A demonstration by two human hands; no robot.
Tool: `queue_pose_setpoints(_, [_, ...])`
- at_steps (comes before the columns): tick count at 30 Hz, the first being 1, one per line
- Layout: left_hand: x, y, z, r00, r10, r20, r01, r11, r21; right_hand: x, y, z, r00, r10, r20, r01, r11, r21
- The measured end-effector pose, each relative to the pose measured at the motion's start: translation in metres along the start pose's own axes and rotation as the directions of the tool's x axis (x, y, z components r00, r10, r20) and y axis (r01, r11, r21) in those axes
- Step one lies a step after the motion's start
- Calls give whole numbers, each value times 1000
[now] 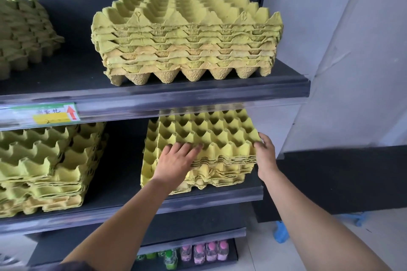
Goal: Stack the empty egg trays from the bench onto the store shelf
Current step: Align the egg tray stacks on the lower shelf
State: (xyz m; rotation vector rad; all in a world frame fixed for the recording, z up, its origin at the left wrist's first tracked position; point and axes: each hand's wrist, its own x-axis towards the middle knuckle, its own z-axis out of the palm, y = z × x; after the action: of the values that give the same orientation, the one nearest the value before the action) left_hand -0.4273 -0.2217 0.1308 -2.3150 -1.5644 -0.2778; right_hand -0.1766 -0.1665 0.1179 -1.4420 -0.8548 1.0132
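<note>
A stack of yellow-green egg trays sits on the right part of the middle shelf. My left hand lies flat with spread fingers on the stack's front left corner. My right hand touches the stack's right front corner, fingers against its edge. The upper trays of this stack sit shifted to the right of the lower ones. Another tall stack of egg trays stands on the shelf above.
More tray stacks stand at the left of the middle shelf and the upper shelf. A price label is on the upper shelf's rail. Bottles fill the bottom shelf. A white wall and a blue object lie to the right.
</note>
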Motion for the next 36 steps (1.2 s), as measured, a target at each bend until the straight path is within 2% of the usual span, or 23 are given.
queue_pose_setpoints(4, [-4,-1,-5,1000,-15,3,15,1000,0,-2,-3,1,1000,-4,-5,4,1000,-27])
queue_pose_setpoints(8, [-12,-5,-8,987,36,-154,-31,999,38,-7,0,1,998,-67,2,67,995,-75])
queue_pose_setpoints(10, [-11,-9,-10,981,44,-189,-34,998,53,-6,-3,4,995,-96,-15,95,992,-77])
queue_pose_setpoints(14, [-16,-12,-10,998,14,-65,-13,1000,18,-8,-1,8,996,-80,29,82,990,-116])
queue_pose_setpoints(17, [-26,-10,-2,998,13,-63,-11,999,31,-14,12,8,994,-53,97,69,983,-169])
queue_pose_setpoints(19, [-26,-8,3,998,-22,-52,23,1000,18,-14,13,9,995,-67,74,80,978,-193])
queue_pose_setpoints(24, [-20,0,10,986,-114,122,120,992,-41,-9,11,10,998,-38,54,51,961,-271])
queue_pose_setpoints(26, [-20,-1,13,982,-129,142,143,985,-94,-8,11,11,998,-20,65,38,957,-288])
queue_pose_setpoints(28, [-21,-6,7,983,-132,126,157,963,-218,-9,12,11,998,-11,67,30,956,-292])
queue_pose_setpoints(30, [-25,-11,0,979,-203,6,194,927,-320,-10,13,9,998,15,56,2,959,-285])
queue_pose_setpoints(32, [-31,-14,-3,923,-372,-102,309,872,-380,-13,14,8,998,45,42,-33,966,-258])
queue_pose_setpoints(33, [-33,-14,-3,881,-463,-97,383,818,-428,-14,15,8,998,54,31,-45,968,-248])
queue_pose_setpoints(34, [-35,-16,-2,831,-554,-52,457,732,-505,-16,15,9,998,57,18,-51,968,-244])
queue_pose_setpoints(36, [-36,-18,-2,705,-695,138,564,432,-703,-17,15,9,998,57,-1,-56,968,-244])
